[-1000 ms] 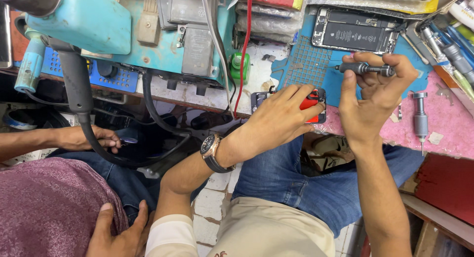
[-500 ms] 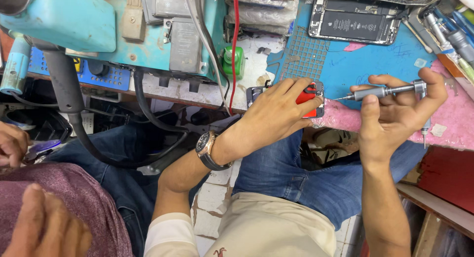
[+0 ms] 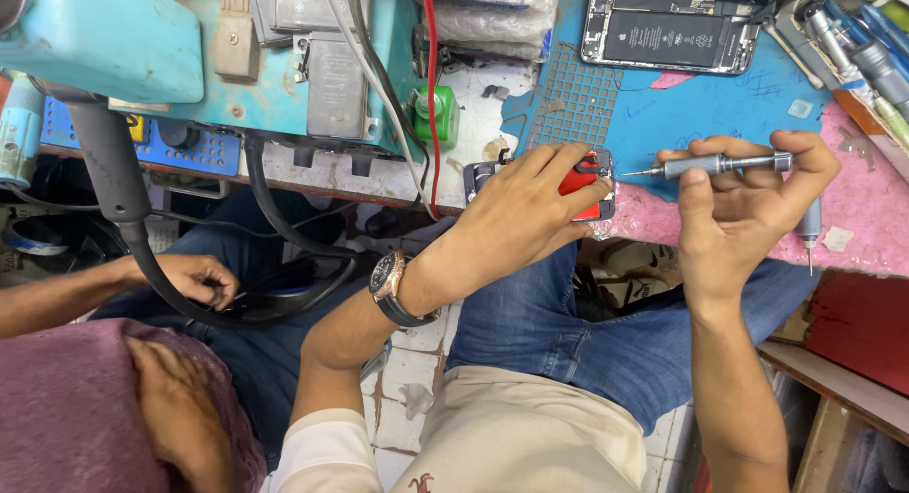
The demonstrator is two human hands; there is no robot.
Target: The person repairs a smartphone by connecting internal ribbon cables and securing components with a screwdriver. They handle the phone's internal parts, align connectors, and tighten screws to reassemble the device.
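At the surface's (image 3: 852, 237) front edge, the left hand (image 3: 516, 214) is pressing flat over a small red phone (image 3: 582, 182). The right hand (image 3: 739, 209) is gripping a grey screwdriver (image 3: 720, 163), tip pointing at the phone across a narrow gap.

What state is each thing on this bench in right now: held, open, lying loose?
Left hand: pressed flat on the red phone, holding it down.
Red phone: at the bench edge, mostly covered by the hand.
Right hand: holding the screwdriver.
Screwdriver: held level, tip pointing at the red phone, not touching.
Opened phone: back off, battery showing, untouched.
Green bottle: upright.
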